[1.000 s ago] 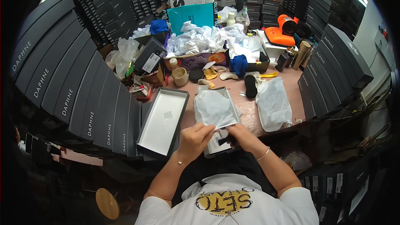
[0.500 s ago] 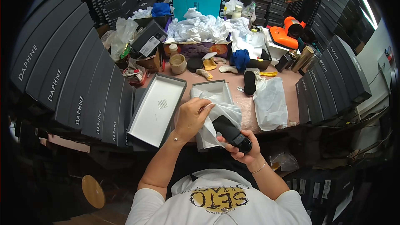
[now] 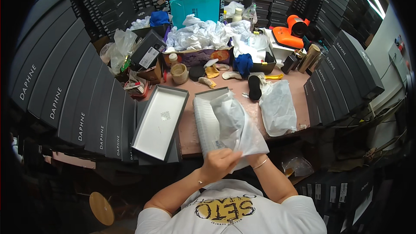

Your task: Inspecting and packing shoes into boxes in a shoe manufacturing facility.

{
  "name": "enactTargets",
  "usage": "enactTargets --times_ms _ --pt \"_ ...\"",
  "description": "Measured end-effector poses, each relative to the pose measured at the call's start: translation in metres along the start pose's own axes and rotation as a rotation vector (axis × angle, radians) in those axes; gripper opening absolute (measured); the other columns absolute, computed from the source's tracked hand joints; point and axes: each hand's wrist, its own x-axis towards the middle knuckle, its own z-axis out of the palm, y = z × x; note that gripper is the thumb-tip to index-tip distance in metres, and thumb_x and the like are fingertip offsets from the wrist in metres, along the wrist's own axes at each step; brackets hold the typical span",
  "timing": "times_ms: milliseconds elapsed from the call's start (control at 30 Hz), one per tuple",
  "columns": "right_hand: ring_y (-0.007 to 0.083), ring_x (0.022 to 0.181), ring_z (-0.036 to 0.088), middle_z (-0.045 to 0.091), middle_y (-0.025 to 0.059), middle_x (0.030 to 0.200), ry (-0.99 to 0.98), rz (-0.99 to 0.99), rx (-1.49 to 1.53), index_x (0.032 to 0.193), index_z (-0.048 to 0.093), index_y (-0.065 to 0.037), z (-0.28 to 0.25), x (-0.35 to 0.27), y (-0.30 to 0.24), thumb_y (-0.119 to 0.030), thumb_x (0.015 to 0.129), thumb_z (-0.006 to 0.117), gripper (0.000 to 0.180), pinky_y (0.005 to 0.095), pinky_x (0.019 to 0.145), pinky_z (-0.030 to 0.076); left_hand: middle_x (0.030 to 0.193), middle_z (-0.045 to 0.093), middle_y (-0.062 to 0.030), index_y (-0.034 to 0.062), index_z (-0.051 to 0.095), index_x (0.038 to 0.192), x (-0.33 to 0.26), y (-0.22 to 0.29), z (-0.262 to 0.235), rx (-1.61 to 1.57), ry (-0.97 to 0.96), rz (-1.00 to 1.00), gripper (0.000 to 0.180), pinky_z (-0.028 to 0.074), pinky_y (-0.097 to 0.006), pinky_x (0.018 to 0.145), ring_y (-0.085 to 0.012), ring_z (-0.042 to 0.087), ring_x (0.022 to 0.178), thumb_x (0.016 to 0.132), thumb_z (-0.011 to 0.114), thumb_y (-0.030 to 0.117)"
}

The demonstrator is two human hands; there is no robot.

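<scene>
A white translucent bag (image 3: 236, 125) lies over the open shoe box (image 3: 222, 90), in front of me. My left hand (image 3: 220, 163) is closed in a pinch on the bag's near edge. My right hand (image 3: 257, 159) reaches in under the bag's film, so only its wrist side shows and its fingers are hidden. The black shoe it held a moment ago is out of sight. White ribbed wrapping (image 3: 203, 125) lines the left side of the box. To the left rests a box lid (image 3: 151, 132), white inside with dark edges.
Stacks of dark shoe boxes (image 3: 82, 99) rise at left, with more (image 3: 342, 73) at right. A carton of crumpled paper (image 3: 199, 56) stands behind. Nearby are a jar (image 3: 179, 73), a blue cloth (image 3: 243, 64), a black brush-like object (image 3: 254, 87), another white bag (image 3: 278, 108) and an orange tool (image 3: 288, 38).
My right hand has gone into the white bag with the black shoe, which no longer shows. My left hand has moved down and nearer, along the bag's edge. The whole view has shifted slightly.
</scene>
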Motion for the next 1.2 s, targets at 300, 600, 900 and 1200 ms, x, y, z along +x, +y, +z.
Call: enactTargets --times_ms 300,600,900,1200 --pt "0.0308 0.108 0.054 0.058 0.0155 0.115 -0.154 -0.347 -1.208 0.121 0.055 -0.006 0.008 0.0 -0.02 -0.023 0.082 0.062 0.043 0.0412 0.093 0.042 0.09 0.062 -0.0095 0.0001 0.058 0.114 -0.039 0.011 0.011 -0.222 -0.047 -0.268 0.047 0.05 -0.033 0.068 -0.0225 0.062 0.079 0.077 0.078 0.021" --pt "0.0325 0.113 0.052 0.056 0.0147 0.118 -0.299 -0.34 -0.94 0.116 0.059 -0.006 0.088 -0.022 0.02 -0.017 0.079 0.065 0.039 0.0446 0.098 0.04 0.123 0.057 -0.0075 0.0048 0.049 0.131 -0.04 -0.03 -0.021 -1.381 0.818 -1.285 0.056 0.047 -0.039 0.097 -0.0227 0.056 0.111 0.087 0.069 0.033" --pt "0.0271 0.126 0.046 0.043 0.0179 0.138 0.231 0.097 0.384 0.14 0.035 0.001 0.038 -0.025 -0.028 -0.023 0.088 0.069 0.067 0.041 0.1 0.043 0.091 0.063 -0.0263 -0.0019 0.053 0.119 -0.044 -0.036 0.033 0.145 0.026 -0.399 0.046 0.047 -0.05 0.079 -0.0433 0.062 0.088 0.077 0.069 0.008" --pt "0.0423 0.092 0.064 0.059 0.0335 0.106 -0.543 0.349 -1.094 0.119 0.05 0.011 0.001 0.028 0.09 -0.032 0.083 0.064 0.058 0.045 0.08 0.052 0.092 0.06 -0.0067 -0.0009 0.059 0.11 -0.173 -0.05 0.007 -1.003 0.232 -1.805 0.057 0.05 -0.033 0.068 -0.0171 0.059 0.076 0.094 0.051 0.054"
